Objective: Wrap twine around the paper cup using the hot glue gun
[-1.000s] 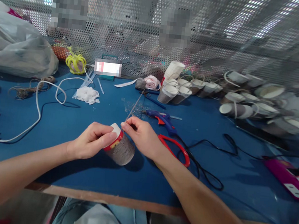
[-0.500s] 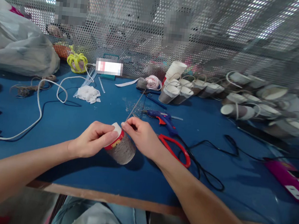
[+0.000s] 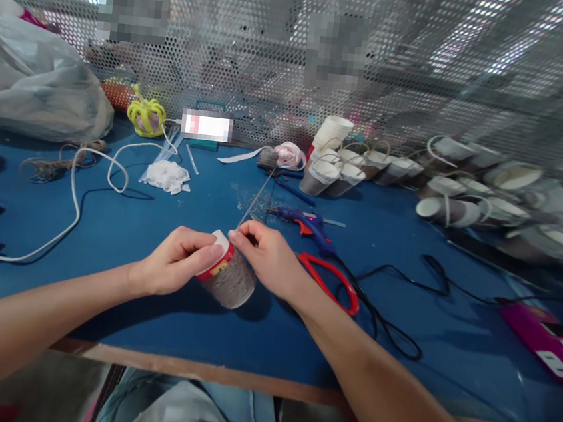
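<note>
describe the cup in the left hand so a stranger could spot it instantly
Near the front edge of the blue table, find the left hand. It grips a tilted cord-wrapped cup. Unlike the handled cups behind, this one shows a red band beside its white end and no visible handle.

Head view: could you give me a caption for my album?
Left hand holding a tilted, cord-wrapped cup, right hand pinching the cord, with a glue gun lying beyond.
</note>
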A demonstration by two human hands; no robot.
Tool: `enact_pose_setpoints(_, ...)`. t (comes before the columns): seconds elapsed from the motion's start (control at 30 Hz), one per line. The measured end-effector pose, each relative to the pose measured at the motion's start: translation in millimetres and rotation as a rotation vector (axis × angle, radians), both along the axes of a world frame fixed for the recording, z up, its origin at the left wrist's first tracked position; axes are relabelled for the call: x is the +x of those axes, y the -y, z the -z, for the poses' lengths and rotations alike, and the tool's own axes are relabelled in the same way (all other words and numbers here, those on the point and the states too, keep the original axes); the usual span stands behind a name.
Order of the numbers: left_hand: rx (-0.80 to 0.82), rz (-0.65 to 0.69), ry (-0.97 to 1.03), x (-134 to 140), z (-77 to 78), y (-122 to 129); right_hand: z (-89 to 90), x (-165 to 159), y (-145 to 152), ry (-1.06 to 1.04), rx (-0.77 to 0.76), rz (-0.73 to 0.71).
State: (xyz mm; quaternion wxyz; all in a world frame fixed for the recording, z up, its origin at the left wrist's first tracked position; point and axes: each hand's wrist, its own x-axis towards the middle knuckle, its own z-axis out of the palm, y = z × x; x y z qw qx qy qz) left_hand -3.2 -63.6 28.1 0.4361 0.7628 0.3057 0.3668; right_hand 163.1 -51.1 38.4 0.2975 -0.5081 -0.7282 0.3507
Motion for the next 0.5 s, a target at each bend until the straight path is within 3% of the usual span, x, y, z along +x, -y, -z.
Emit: enact_pose_setpoints(0.5, 0.018, -0.011, 0.029, -0.4, 2.0, -2.0, -0.1, 2.1, -0.7, -0.085, -0.05, 0.014)
